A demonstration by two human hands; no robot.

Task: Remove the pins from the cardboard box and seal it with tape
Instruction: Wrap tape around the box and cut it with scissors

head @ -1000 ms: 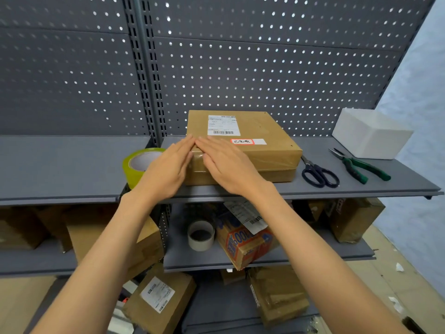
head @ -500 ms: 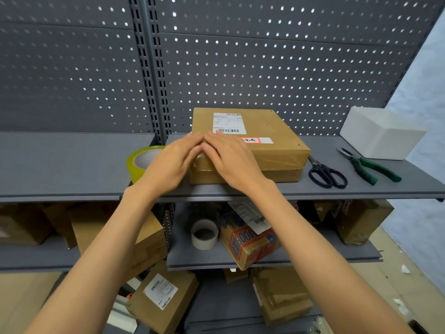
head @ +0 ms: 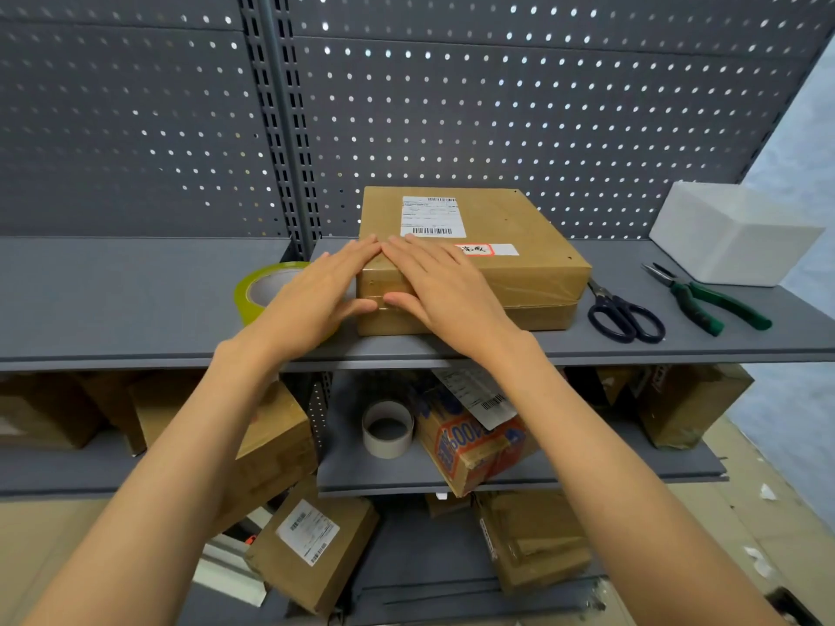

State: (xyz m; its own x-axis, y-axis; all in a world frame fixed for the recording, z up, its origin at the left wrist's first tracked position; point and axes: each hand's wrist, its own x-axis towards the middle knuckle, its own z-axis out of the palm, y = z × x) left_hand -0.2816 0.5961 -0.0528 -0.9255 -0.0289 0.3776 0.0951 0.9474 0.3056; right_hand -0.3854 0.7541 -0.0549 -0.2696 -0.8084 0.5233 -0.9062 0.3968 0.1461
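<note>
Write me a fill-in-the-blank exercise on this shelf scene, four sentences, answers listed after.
1. Both hands, left and right, lie flat on the near-left corner of the ____.
2. The scissors lie between the box and the ____.
3. The pliers have ____ handles.
4. The tape roll sits just ____ of the box.

Missing words: box; pliers; green; left

A stockroom or packing area — grey shelves with pegboard backing, stacked parcels, tape, scissors.
</note>
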